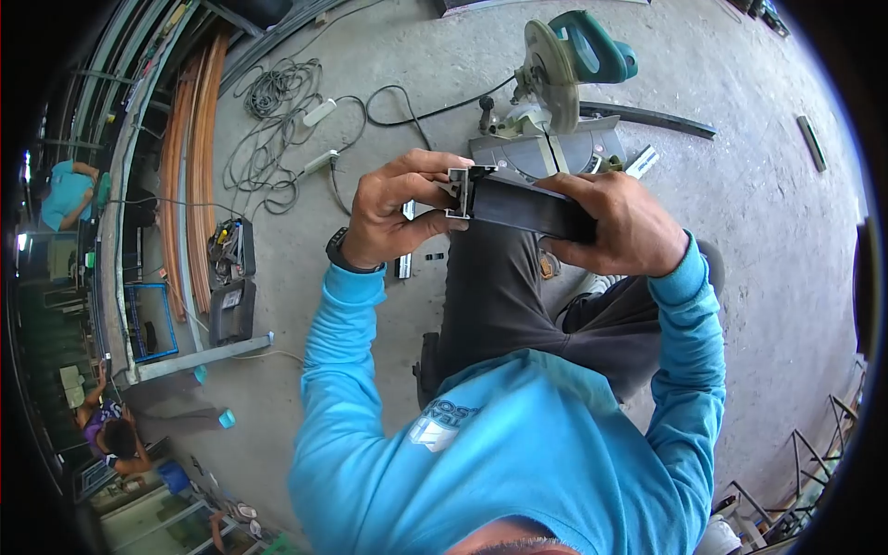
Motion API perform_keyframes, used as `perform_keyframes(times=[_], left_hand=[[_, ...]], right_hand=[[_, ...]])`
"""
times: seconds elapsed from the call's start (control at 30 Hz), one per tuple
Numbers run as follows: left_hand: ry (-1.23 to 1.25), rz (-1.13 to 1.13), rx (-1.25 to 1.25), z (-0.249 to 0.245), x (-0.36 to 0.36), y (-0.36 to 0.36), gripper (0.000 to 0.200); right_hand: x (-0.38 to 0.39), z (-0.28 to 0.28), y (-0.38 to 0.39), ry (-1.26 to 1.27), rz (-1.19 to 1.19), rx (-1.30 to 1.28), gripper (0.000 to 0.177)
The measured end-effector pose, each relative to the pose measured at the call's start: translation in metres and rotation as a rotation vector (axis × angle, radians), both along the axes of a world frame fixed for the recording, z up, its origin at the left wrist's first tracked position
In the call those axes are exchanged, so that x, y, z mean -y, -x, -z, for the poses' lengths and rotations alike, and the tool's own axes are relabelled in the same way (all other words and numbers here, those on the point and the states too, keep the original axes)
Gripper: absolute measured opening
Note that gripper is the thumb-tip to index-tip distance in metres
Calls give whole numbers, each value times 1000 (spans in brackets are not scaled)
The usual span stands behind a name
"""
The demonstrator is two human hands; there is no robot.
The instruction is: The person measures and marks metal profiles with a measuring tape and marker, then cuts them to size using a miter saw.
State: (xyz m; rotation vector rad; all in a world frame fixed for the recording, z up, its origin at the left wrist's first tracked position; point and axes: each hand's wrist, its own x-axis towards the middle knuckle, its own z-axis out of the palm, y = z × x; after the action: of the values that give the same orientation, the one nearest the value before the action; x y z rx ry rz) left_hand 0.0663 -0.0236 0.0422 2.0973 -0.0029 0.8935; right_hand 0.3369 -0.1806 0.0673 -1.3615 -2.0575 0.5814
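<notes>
A short black aluminum profile (529, 207) is held up across my lap, with a bare silver cut edge (460, 196) facing left. The fingers and thumb of my left hand (400, 211) close on that silver-edged end. My right hand (618, 220) wraps round the other end, thumb below and fingers over the top. Just beyond my hands stands a miter saw (555, 88) with a green handle and a round blade guard. Its grey base (504, 155) is partly hidden behind the profile and my right hand.
Coiled grey cable (277, 88) and white extension sockets (320, 113) lie on the concrete floor. An open toolbox (231, 310) sits beside long brown bars (190, 185) at left. A dark offcut (811, 143) lies at right. Two other people (69, 196) are at far left.
</notes>
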Motion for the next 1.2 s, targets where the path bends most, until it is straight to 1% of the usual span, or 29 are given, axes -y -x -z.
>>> perform_keyframes(times=[0.13,0.23,0.43,0.53,0.63,0.73,0.83,0.93,1.07,1.17,1.2], left_hand=[[-70,-45,-53,-6,8,-2,23],[-201,-45,-146,-15,7,-1,23],[-259,-32,-189,-22,10,4,25],[-233,-70,-190,-15,12,5,30],[-133,-142,-146,-7,23,0,40],[-50,-153,-102,16,20,1,48],[15,-181,-57,29,20,-1,48],[138,-227,-65,36,26,-4,43],[173,-204,-36,45,25,-7,51],[175,-181,20,46,27,-15,51],[163,-208,36,46,28,-17,50]], right_hand=[[1,1,-2,-2,-10,49,50],[3,1,0,-30,0,90,52],[6,-2,2,-49,9,170,54],[7,-1,6,-60,51,192,55],[4,5,9,-83,78,161,59],[2,13,11,-93,82,156,58],[1,14,15,-86,91,125,57],[-2,17,16,-42,98,100,53],[-3,27,18,-28,122,79,52],[-3,33,19,-45,151,70,54],[-2,35,20,-49,158,61,55]])
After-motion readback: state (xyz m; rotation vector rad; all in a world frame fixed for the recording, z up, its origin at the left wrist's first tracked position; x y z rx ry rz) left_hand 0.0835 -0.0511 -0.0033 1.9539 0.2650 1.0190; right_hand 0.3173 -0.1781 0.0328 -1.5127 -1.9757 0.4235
